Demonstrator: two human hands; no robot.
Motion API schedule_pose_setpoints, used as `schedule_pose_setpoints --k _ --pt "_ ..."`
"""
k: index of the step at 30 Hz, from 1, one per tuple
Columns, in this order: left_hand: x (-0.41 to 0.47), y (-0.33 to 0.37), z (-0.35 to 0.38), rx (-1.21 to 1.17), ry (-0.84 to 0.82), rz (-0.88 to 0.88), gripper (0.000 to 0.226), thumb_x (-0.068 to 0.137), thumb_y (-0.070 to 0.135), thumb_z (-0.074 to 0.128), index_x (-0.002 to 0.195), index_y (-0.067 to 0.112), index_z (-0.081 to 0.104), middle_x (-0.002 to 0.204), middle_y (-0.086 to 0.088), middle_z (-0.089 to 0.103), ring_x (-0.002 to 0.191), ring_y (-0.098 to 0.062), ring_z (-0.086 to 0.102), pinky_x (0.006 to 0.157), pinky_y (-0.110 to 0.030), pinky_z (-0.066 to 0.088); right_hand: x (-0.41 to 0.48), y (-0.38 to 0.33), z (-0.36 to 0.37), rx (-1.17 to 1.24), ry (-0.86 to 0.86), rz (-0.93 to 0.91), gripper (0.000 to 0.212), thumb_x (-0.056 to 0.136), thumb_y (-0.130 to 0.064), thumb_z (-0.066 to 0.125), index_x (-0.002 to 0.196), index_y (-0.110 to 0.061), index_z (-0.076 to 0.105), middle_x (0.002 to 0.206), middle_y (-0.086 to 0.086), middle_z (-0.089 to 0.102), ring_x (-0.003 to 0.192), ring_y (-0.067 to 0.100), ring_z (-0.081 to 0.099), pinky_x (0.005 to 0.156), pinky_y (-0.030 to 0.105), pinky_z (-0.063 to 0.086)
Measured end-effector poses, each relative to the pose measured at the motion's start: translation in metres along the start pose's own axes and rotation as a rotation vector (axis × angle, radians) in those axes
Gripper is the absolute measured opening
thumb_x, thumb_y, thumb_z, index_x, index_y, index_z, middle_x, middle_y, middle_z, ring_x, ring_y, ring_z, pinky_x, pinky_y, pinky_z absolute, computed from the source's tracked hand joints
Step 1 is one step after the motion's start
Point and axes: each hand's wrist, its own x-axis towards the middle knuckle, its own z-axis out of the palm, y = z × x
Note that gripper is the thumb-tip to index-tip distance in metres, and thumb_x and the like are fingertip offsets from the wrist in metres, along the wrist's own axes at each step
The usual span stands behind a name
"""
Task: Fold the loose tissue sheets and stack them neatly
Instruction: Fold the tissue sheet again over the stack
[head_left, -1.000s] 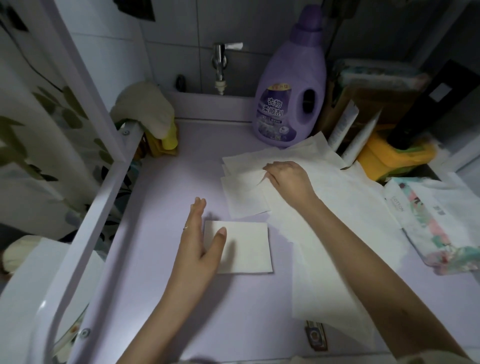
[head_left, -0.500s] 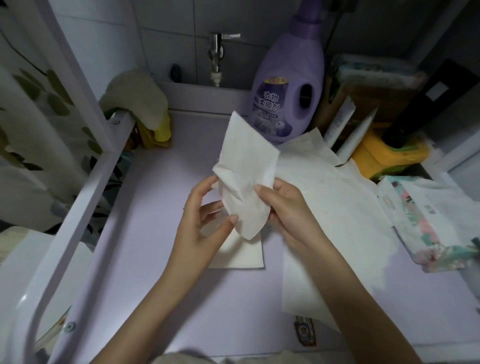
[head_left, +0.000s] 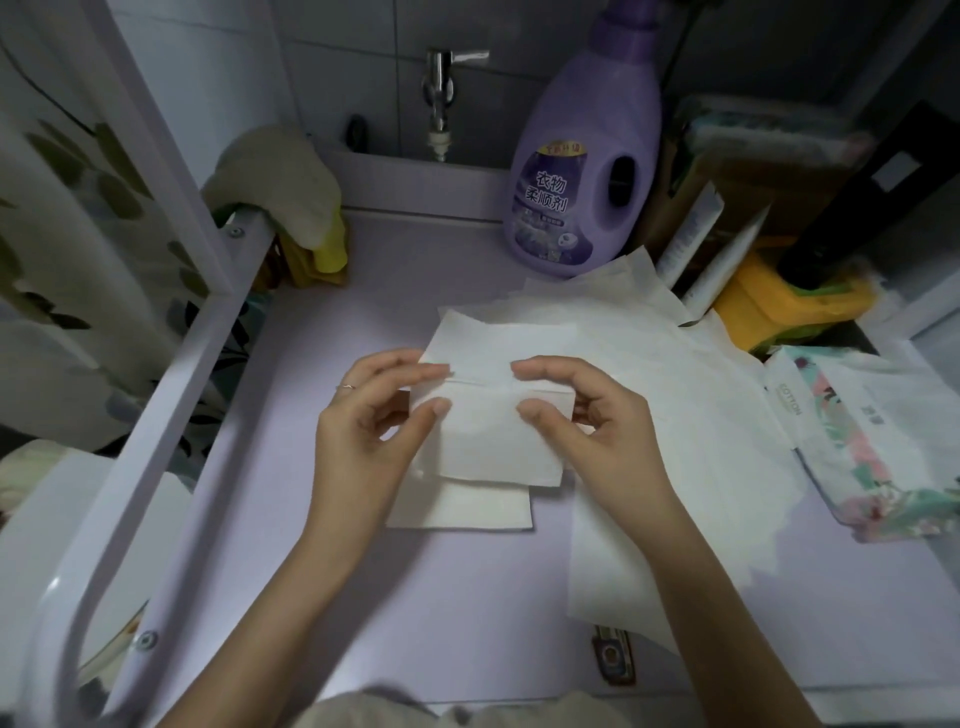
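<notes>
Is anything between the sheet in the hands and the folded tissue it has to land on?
Nothing visible. The left hand and right hand pinch the sheet near its top, and in this view it covers the far part of the folded tissue. The loose sheets lie off to the right.

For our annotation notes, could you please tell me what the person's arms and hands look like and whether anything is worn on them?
The left forearm and right forearm are bare, with no sleeves, watch or gloves in view. The left hand carries a thin ring on one finger; the right hand shows no jewellery.
</notes>
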Motion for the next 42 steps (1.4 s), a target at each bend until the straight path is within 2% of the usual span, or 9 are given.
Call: schedule_pose_setpoints --k 8,14,18,21,24,26,29,33,42 --pt "0.003 -0.001 -0.003 0.060 0.009 -0.036 0.034 0.080 0.000 0.072 0.095 0.030 0.070 0.114 0.005 0.059 0.090 -0.007 0.062 0.078 -0.018 0.051 0.004 -0.001 0.000 -0.114 -0.114 -0.063 0.026 0.090 -0.012 0.066 0.103 -0.035 0.066 0.107 -0.028 0.065 0.107 -0.002 0.060 0.089 0.017 0.045" --pt "0.005 -0.002 -0.006 0.104 0.032 -0.018 0.021 0.079 0.002 0.074 0.077 0.023 0.070 0.102 0.003 0.063 0.091 -0.008 0.062 0.077 -0.024 0.053 0.006 0.003 0.000 -0.168 -0.049 -0.093 0.020 0.088 -0.016 0.069 0.101 -0.031 0.068 0.103 -0.024 0.066 0.098 0.003 0.061 0.081 0.017 0.045" --pt "0.003 0.003 -0.012 0.189 0.016 0.061 0.010 0.078 0.029 0.071 0.076 0.026 0.062 0.106 0.008 0.064 0.105 -0.005 0.057 0.081 -0.017 0.042 0.006 0.005 0.001 -0.268 0.078 -0.235 0.003 0.084 -0.027 0.069 0.086 -0.025 0.070 0.092 -0.013 0.056 0.095 0.005 0.050 0.082 0.012 0.036" --pt "0.000 0.010 -0.017 0.051 -0.052 0.038 0.014 0.080 0.031 0.063 0.076 0.021 0.055 0.098 0.012 0.069 0.101 -0.006 0.062 0.086 -0.018 0.045 0.003 0.000 -0.002 -0.109 0.049 -0.155 0.007 0.084 -0.027 0.071 0.079 -0.027 0.065 0.097 -0.011 0.058 0.099 0.005 0.055 0.088 0.012 0.037" --pt "0.000 0.010 -0.020 -0.067 -0.093 -0.056 0.014 0.079 0.021 0.070 0.081 0.019 0.056 0.070 0.004 0.062 0.069 -0.004 0.057 0.063 -0.016 0.044 0.000 0.001 -0.001 0.049 -0.029 0.030 0.015 0.089 -0.016 0.068 0.077 -0.022 0.062 0.056 -0.012 0.044 0.053 0.003 0.042 0.055 0.014 0.035" --pt "-0.001 0.002 -0.020 -0.045 -0.142 -0.167 0.021 0.080 0.014 0.074 0.092 0.024 0.060 0.063 -0.005 0.053 0.062 -0.014 0.052 0.057 -0.022 0.042 -0.001 0.011 0.004 0.050 -0.004 0.127 0.014 0.091 -0.020 0.067 0.078 -0.020 0.061 0.049 -0.005 0.038 0.049 0.009 0.034 0.050 0.021 0.030" --pt "-0.005 -0.015 -0.021 0.088 -0.157 -0.293 0.036 0.080 0.004 0.073 0.103 0.029 0.060 0.070 -0.001 0.063 0.060 -0.018 0.056 0.060 -0.026 0.046 -0.002 0.031 0.009 0.097 -0.011 0.300 0.015 0.089 -0.028 0.068 0.088 -0.014 0.063 0.066 0.021 0.062 0.057 0.020 0.051 0.058 0.028 0.038" --pt "-0.011 -0.032 -0.021 0.224 -0.099 -0.347 0.035 0.080 0.009 0.074 0.103 0.030 0.058 0.082 -0.006 0.066 0.065 -0.021 0.058 0.064 -0.025 0.046 -0.005 0.050 0.011 0.014 -0.048 0.404 0.017 0.089 -0.019 0.068 0.104 -0.016 0.060 0.063 0.014 0.055 0.043 0.013 0.044 0.043 0.022 0.038" --pt "-0.014 -0.038 -0.021 0.387 -0.080 -0.309 0.037 0.080 0.011 0.073 0.108 0.028 0.057 0.083 0.008 0.063 0.060 -0.008 0.054 0.062 -0.023 0.042 -0.007 0.070 0.022 -0.014 0.008 0.352 0.021 0.085 -0.022 0.072 0.099 -0.027 0.057 0.058 -0.002 0.056 0.053 0.014 0.053 0.069 0.031 0.048"
